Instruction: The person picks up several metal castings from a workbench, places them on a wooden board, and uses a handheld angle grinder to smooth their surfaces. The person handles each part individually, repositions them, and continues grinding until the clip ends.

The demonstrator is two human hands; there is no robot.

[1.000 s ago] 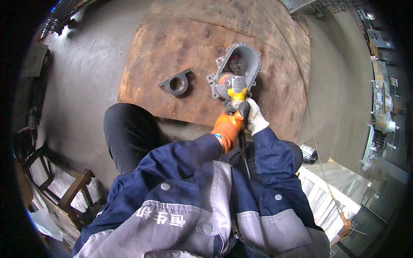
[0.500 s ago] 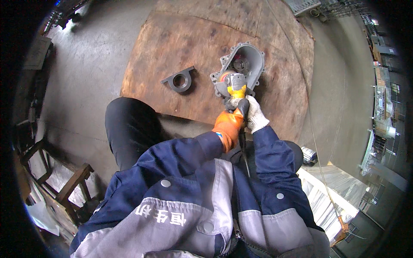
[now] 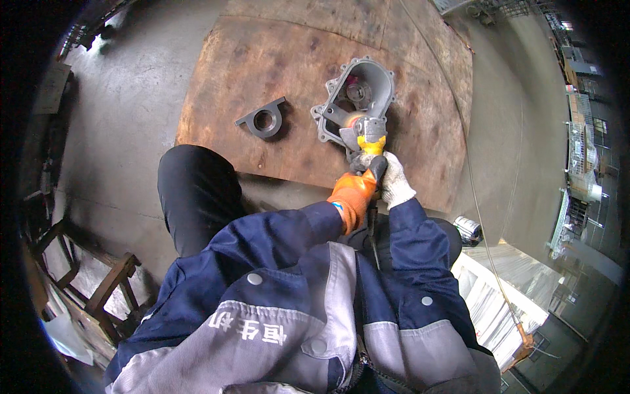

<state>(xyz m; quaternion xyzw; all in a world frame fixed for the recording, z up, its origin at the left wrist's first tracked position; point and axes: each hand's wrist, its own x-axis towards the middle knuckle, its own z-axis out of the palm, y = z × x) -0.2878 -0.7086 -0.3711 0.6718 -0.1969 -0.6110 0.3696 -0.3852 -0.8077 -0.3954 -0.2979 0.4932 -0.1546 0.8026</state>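
A yellow-and-grey angle grinder is held in front of me, its disc close against the near right rim of a grey cast metal housing. My left hand, in an orange glove with dark fingers, is closed around the grinder's body. On its right side my right hand, in a whitish knitted glove, also grips the tool. The grinder's head hides part of the housing's edge, so exact contact cannot be made out. A dark grey bearing block with a round hole lies to the left of the housing.
The parts lie on a worn wooden board. A thin cable crosses its right side. A wooden frame stands at lower left, and a pale wrapped box sits at lower right beside a small can.
The grinder, with both hands on it, has moved slightly right and nearer me relative to the housing. The whole view has shifted a little; both hands keep their grip.
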